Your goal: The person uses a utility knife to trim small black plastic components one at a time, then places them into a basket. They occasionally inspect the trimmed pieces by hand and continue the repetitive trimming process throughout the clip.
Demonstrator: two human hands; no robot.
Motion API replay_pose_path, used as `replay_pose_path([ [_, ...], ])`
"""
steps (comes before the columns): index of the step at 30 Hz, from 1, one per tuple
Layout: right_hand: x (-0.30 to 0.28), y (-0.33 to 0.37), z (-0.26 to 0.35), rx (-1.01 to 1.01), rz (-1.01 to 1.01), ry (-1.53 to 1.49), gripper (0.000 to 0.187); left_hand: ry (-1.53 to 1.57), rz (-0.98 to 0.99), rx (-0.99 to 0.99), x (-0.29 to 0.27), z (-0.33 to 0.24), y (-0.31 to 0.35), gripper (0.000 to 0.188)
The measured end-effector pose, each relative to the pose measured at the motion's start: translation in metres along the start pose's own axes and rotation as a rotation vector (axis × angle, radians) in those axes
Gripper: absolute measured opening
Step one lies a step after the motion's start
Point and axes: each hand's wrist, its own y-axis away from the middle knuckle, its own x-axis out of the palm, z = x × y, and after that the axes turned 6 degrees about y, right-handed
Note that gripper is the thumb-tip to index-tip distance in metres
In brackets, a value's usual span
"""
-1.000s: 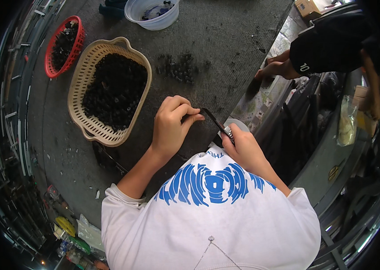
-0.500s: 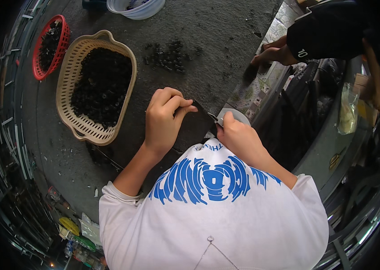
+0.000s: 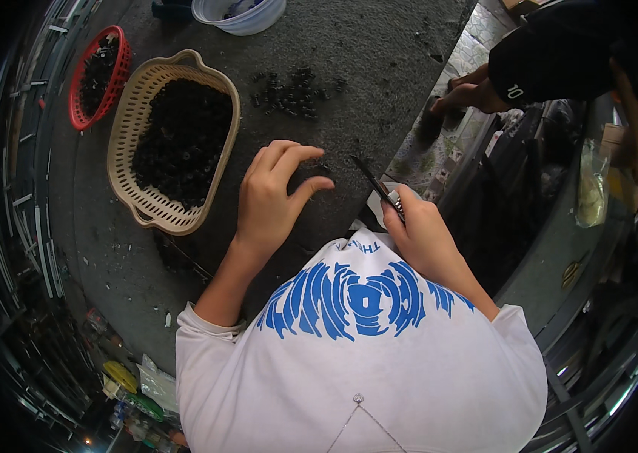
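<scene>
My left hand (image 3: 270, 189) hovers over the dark tabletop with thumb and fingers apart, holding nothing. A small dark part (image 3: 323, 167) shows in the gap by its fingertips; whether it rests on the table or is in the air I cannot make out. In my right hand (image 3: 423, 226) is a utility knife (image 3: 373, 180), its dark blade slanting up and left toward the left hand. Beyond the left hand lies a loose cluster of small black parts (image 3: 289, 92). Left of that hand stands a beige plastic basket (image 3: 126, 136) heaped with small black pieces (image 3: 183, 143).
A red basket (image 3: 120, 75) of dark and pale bits stands at the far left. At the far edge is a translucent bowl (image 3: 247, 21). Another person in dark shorts (image 3: 545, 57) is at the upper right, beyond the table edge. Bags and tools lie lower left.
My left hand has gone from a pinch to open fingers. The knife in my right hand has drawn back to the right and tilted more upright, away from the left fingertips.
</scene>
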Motion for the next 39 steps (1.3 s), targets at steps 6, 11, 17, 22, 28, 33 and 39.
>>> replay_pose_path([
  [6, -0.001, 0.000, 0.000, -0.013, 0.007, 0.006, 0.023, -0.021, -0.006, 0.043, 0.001, 0.003, 0.000, 0.022],
  [11, -0.004, -0.004, 0.003, -0.049, -0.045, -0.010, 0.022, -0.079, -0.217, -0.025, 0.001, 0.000, -0.014, 0.034],
  [17, -0.008, -0.001, 0.004, 0.018, -0.024, -0.020, 0.020, -0.151, -0.353, 0.068, -0.029, -0.028, -0.001, 0.036],
  [22, -0.008, -0.002, 0.003, -0.004, -0.040, -0.041, 0.018, -0.529, -0.288, -0.331, -0.115, -0.001, -0.001, 0.021],
  [28, -0.008, -0.006, 0.003, -0.007, -0.055, -0.068, 0.016, -0.509, 0.094, -0.554, -0.136, 0.020, 0.009, 0.030],
  [33, -0.008, -0.005, 0.000, -0.024, -0.053, -0.070, 0.017, -0.418, -0.003, -0.598, -0.144, 0.017, 0.006, 0.029],
  [39, -0.009, -0.007, -0.001, -0.047, -0.051, -0.094, 0.017, -0.123, -0.285, -0.496, -0.147, 0.015, 0.003, 0.026],
])
